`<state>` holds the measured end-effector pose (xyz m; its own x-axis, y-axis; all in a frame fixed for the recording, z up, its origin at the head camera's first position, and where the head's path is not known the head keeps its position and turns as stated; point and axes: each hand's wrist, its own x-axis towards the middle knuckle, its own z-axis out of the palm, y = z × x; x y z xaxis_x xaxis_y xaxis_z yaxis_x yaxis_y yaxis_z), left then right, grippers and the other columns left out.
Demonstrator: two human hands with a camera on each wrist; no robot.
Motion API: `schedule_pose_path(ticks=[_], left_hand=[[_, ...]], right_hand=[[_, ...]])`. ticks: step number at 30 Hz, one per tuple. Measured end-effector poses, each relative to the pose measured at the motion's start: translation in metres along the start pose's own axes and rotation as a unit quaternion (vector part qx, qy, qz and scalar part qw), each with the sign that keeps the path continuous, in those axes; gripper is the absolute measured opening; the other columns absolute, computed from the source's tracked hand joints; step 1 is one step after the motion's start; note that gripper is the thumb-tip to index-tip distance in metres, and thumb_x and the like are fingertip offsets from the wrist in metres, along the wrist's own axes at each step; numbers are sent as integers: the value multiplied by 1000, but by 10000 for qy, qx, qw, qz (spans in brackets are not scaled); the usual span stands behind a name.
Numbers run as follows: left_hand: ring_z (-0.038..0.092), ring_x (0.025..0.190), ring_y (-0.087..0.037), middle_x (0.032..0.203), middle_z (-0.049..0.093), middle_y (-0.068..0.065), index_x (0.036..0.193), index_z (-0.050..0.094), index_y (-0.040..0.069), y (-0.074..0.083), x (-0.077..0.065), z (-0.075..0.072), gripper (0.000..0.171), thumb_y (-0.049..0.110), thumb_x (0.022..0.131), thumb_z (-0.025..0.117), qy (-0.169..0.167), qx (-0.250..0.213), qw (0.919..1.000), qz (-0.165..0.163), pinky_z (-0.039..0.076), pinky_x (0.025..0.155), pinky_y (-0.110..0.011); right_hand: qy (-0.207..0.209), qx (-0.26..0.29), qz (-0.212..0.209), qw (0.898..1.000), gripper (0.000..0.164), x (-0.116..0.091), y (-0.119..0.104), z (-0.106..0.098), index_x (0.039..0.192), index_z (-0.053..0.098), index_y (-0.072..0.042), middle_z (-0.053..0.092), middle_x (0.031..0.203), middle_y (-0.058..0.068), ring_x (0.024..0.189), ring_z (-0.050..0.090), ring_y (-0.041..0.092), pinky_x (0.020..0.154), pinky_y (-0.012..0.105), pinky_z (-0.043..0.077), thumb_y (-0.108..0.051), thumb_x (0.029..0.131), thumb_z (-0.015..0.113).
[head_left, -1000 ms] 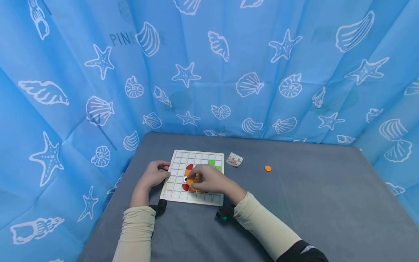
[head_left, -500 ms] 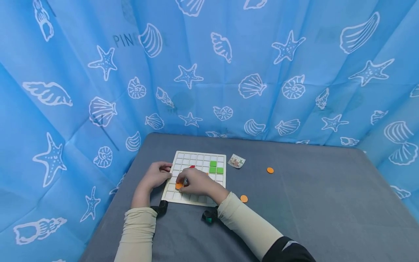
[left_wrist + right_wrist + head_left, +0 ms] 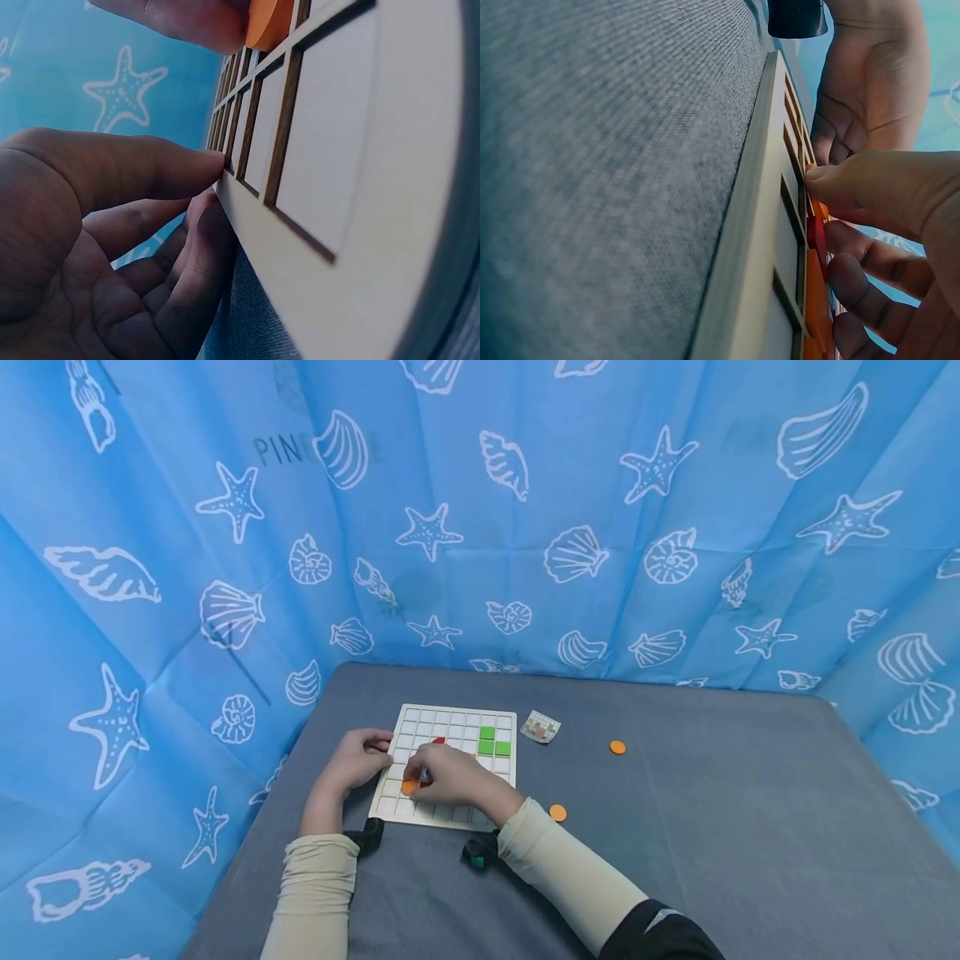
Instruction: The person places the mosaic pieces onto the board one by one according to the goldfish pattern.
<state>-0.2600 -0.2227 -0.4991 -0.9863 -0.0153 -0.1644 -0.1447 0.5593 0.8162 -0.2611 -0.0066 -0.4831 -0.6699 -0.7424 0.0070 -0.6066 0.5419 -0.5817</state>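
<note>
A cream board (image 3: pixel 461 718) with a grid of white square cells lies at the left of the table. My left hand (image 3: pixel 358 758) grips its left edge, the thumb at the top rim and other fingers lower down, as the left wrist view shows. My right hand (image 3: pixel 453 774) reaches over the board and pinches an orange tile (image 3: pixel 408 787) at the left-front cells. In the right wrist view, a red tile (image 3: pixel 817 236) and more orange pieces (image 3: pixel 815 296) sit under the fingers. Green square tiles (image 3: pixel 487 732) lie at the board's back right. The right hand hides the middle of the board.
A small picture card (image 3: pixel 540 727) with a coloured grid lies just right of the board. Two loose orange discs lie farther right, a back disc (image 3: pixel 617 747) and a front disc (image 3: pixel 558 813) beside the right sleeve. A blue shell-print curtain (image 3: pixel 480 568) hangs behind the grey table (image 3: pixel 712 793).
My right hand has moved left across the board with the orange tile, then stayed there. The front orange disc has come into sight beside the sleeve. My left hand keeps its place.
</note>
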Motion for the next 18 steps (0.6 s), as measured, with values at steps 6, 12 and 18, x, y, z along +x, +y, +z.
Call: schedule_pose_path(ticks=[6,12,18], left_hand=[[66,99,-27,119,67,-20,139,65,-3,-1,0,0,45,1,94,67,2,-51,10000,3,56,82,-37],[66,99,-27,119,66,-20,139,65,-2,0,-1,0,45,0,94,67,3,-73,10000,-14,56,83,-38],[66,97,-27,117,67,-20,137,66,-4,1,0,1,45,-1,92,68,89,-33,9999,-50,56,82,-37]], right_hand=[[-67,48,-97,9999,15,-1,0,0,110,82,-14,71,105,0,78,59,3,72,20,51,-19,97,78],[-69,203,-253,9994,16,-3,2,-3,112,82,-13,70,105,1,78,58,4,74,20,51,-19,97,77],[-25,720,-269,9970,20,-17,8,-19,116,79,-8,71,112,10,85,64,8,81,24,55,-17,99,73]])
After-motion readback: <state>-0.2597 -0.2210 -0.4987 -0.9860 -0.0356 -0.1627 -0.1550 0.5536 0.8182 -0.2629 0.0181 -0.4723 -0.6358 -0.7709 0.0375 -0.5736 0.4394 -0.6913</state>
